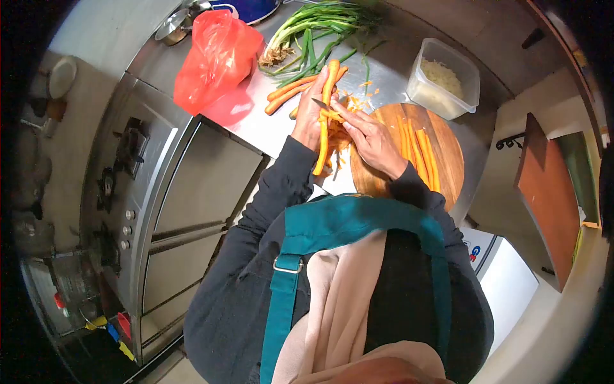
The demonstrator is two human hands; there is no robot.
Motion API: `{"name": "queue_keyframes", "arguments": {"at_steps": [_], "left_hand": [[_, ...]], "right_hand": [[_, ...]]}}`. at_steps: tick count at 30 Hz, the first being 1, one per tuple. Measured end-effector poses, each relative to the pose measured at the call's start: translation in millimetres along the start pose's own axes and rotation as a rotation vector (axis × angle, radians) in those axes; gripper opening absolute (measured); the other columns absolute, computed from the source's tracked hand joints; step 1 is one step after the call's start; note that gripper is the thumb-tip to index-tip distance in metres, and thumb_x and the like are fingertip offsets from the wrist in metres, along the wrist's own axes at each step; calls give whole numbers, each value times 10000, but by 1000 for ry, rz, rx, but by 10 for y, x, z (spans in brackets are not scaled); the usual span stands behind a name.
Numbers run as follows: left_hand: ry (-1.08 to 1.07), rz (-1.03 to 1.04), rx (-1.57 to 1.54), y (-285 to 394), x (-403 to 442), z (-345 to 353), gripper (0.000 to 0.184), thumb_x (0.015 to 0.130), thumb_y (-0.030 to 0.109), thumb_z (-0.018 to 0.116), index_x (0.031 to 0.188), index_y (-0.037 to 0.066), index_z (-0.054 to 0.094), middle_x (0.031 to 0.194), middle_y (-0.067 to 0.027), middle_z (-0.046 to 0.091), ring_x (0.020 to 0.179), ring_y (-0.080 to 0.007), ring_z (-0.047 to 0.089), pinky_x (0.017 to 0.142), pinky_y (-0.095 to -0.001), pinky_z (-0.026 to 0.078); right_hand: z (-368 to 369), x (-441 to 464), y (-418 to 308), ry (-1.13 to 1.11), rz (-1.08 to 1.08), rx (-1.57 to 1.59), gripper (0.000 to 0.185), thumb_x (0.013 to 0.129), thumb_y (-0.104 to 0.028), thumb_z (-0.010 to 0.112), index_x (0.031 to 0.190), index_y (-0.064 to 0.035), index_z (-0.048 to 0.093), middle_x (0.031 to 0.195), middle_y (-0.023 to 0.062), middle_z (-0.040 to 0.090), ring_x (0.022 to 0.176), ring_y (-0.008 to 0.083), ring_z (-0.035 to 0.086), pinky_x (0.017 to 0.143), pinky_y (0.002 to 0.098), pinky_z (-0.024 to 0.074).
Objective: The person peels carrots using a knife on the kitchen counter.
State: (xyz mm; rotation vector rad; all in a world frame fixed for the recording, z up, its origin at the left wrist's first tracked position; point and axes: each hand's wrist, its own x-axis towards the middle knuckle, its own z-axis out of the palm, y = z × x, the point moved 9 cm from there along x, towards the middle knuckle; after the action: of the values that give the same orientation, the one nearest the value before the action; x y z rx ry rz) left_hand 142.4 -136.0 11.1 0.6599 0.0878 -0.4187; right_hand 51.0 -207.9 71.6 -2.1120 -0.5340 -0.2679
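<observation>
My left hand (309, 120) is closed around a long carrot (323, 146), which points away from me at a slight tilt. In my right hand (373, 142), fingers curled against the carrot's side, is a small knife (319, 103); only its dark pointed blade shows clearly. Orange shavings hang between the two hands. Below them lies a pile of carrot peelings (337, 148) on a pale surface. Several whole carrots (286, 96) rest just beyond my left hand. Right of my right hand, several peeled carrots (420, 153) lie side by side on a round wooden board (451, 144).
A bunch of spring onions (320, 25) lies at the back of the steel counter, beside a red plastic bag (214, 64). A clear tub (472, 86) with pale shreds stands behind the board. To the left is a gas stove (128, 173).
</observation>
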Motion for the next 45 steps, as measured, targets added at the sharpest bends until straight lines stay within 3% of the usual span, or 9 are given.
{"name": "queue_keyframes", "arguments": {"at_steps": [7,9,17,29,32,34,37,40,45], "left_hand": [[88,-15,3,8,-57,-107,282,863,320,552,1014,82,563,602,30,494,437,-45,454,361,-191,411],[-106,-59,-11,-56,-86,5,260,866,314,550,1010,98,566,617,32,496,486,-36,477,377,-187,413],[16,-1,6,15,-126,-7,298,852,355,559,1030,116,560,632,38,504,522,-47,503,437,-176,437],[84,-62,77,-71,-267,-11,223,903,309,482,977,101,519,649,34,464,408,-27,368,329,-137,306],[71,-80,22,-150,-216,-58,213,913,275,469,971,71,486,641,10,469,402,-50,389,321,-148,324],[66,-68,32,-130,-211,-44,213,916,272,460,978,69,482,638,0,470,411,-51,404,324,-148,334],[61,-51,69,-108,-196,-46,224,924,275,441,994,65,476,626,-22,473,442,-51,442,342,-141,363],[12,-111,63,-168,-208,-30,237,921,284,444,1003,64,473,627,-19,477,439,-49,438,343,-139,367],[35,-133,3,-210,-267,-62,245,921,287,443,948,50,495,647,-36,493,446,-50,442,344,-135,367]], "right_hand": [[-27,92,5,22,-15,-126,433,873,-109,461,1292,-213,422,727,141,451,660,296,506,624,369,427],[-93,152,42,42,-18,-112,434,872,-112,463,1292,-218,423,725,136,448,663,287,506,623,368,428],[35,111,-6,-86,0,-130,442,873,-120,457,1301,-220,408,730,128,459,678,281,512,619,380,437],[-194,324,274,91,6,-185,442,874,-132,450,1304,-220,397,795,147,528,704,343,549,634,391,452],[-240,325,227,138,-106,-137,446,871,-161,461,1311,-162,381,858,170,568,737,356,568,657,401,454],[-123,285,342,4,139,-32,458,865,-200,481,1296,-81,380,928,213,583,805,369,575,697,414,450],[-139,319,304,-25,192,-17,503,858,-236,500,1292,-27,355,930,243,586,853,383,570,717,421,445],[-232,379,304,115,16,-91,533,856,-229,505,1311,-30,312,918,237,594,866,387,568,717,412,448],[-241,409,375,75,69,-24,501,850,-232,519,1272,-15,358,887,216,607,839,378,574,708,401,451]]}}
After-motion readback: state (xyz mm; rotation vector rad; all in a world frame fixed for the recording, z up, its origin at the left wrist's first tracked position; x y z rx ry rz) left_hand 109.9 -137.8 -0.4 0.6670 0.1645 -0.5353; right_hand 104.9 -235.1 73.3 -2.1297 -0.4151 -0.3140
